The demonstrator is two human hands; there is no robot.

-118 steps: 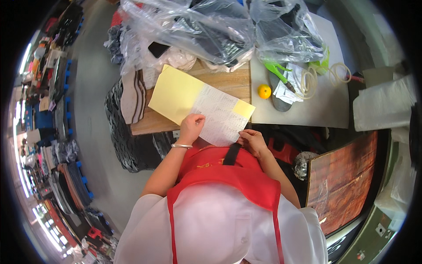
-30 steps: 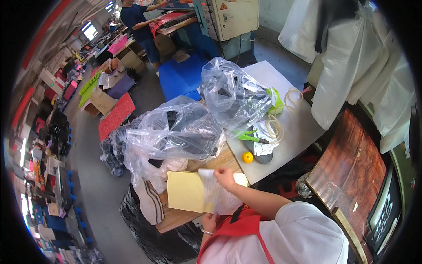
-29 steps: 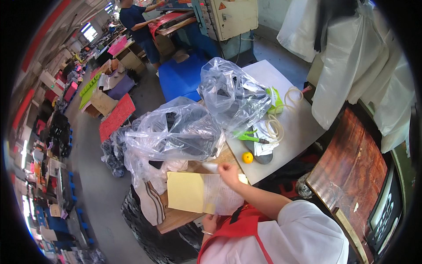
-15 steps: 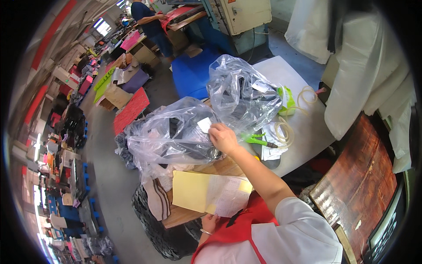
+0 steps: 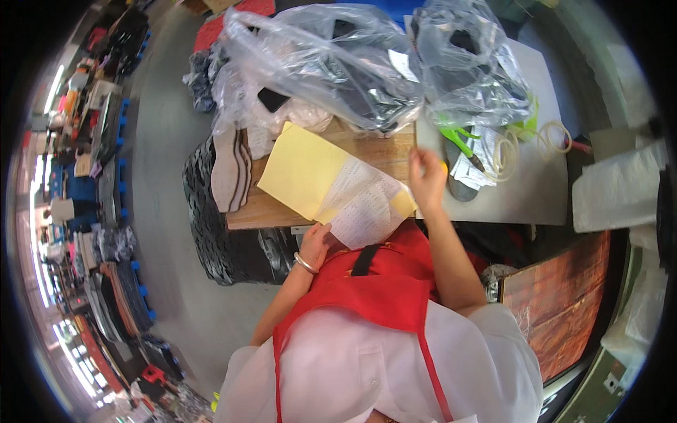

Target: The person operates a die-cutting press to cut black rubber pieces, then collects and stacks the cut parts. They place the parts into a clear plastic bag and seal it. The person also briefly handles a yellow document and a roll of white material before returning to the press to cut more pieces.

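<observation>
A yellow-backed pad lies tilted on the wooden tabletop, with handwritten sheets over its right part. My left hand is closed on the near edge of those sheets, thumb on top; a bracelet circles that wrist. Just off the pad's right corner, my right hand is raised over the table. Its fingers are loosely bent and a little apart, with nothing visible in them. Beyond the pad, a clear plastic bag with dark and pale pieces inside carries a white label.
A second clear bag stands at the back right. Before it lie a green-handled tool, papers and a coiled pale hose. Stacked sole-shaped pieces sit at the table's left edge. A black wrapped bundle is below them.
My right hand has left the bag's white label and come back toward the pad. The view has tipped down, and the pad appears turned. My left hand stays at the sheets' near edge.
</observation>
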